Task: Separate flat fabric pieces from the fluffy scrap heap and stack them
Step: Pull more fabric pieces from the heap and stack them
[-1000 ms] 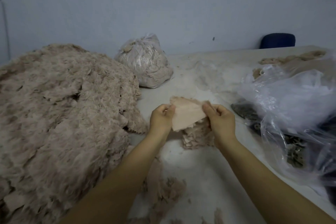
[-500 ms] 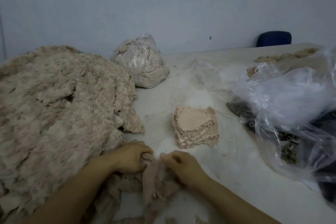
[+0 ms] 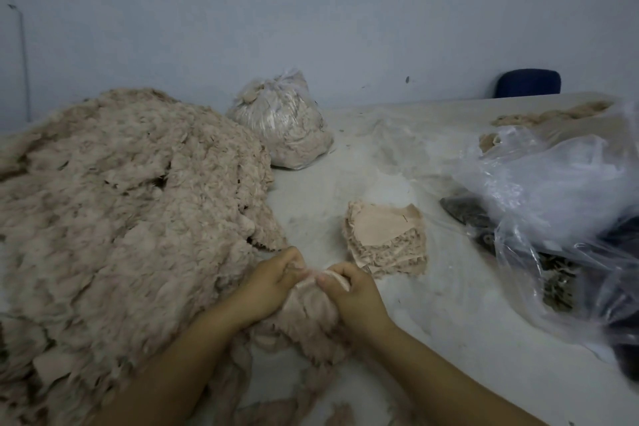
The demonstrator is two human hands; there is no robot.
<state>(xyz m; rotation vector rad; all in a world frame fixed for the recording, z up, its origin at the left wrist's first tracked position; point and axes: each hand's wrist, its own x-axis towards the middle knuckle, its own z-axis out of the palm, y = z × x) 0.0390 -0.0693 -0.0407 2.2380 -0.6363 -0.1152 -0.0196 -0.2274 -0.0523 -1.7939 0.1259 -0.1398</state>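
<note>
Nearest, loose fluffy scraps (image 3: pixel 276 415) lie on the white table (image 3: pixel 432 339) between the person's forearms. Just beyond them, the left hand (image 3: pixel 268 287) and right hand (image 3: pixel 352 294) meet over a fluffy beige piece (image 3: pixel 311 308); the fingers of both are curled, each pinching the piece's upper edge, with the rest of it hanging below the knuckles onto the table. To the left, the fluffy scrap heap (image 3: pixel 121 218) covers the table from the near edge to the far side. Just beyond the right hand, apart from it, stands the stack of flat fabric pieces (image 3: pixel 383 239), a smooth piece uppermost. To the right, clear plastic bags (image 3: pixel 553 204) lie crumpled over dark contents. Farther off, a tied clear bag of scraps (image 3: pixel 283 124) sits beside the heap's far edge. A blue chair back (image 3: pixel 528 82) shows behind the table.
</note>
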